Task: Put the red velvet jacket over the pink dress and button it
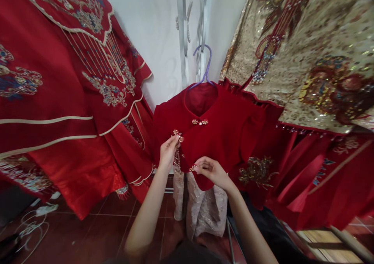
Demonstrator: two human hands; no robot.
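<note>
A short-sleeved red velvet top (222, 116) hangs in front of me on a purple hanger (208, 67). Gold flower-shaped clasps run down its front, and the clasp at the collar (200, 122) is fastened. My left hand (168, 152) pinches a gold clasp (178, 134) on the left front edge, where a beaded tassel (177, 161) dangles. Lower down, my right hand (212, 171) pinches another gold clasp (193, 168) near the hem. Between the hands the front edge is apart. A pale patterned skirt (204, 211) shows below the top.
Red embroidered garments (73, 100) hang close on the left. A gold sequined garment (292, 73) with beaded fringe crowds the right. Behind the hanger stands a white metal frame (182, 34). White cables (36, 227) lie on the tiled floor (113, 225) at lower left.
</note>
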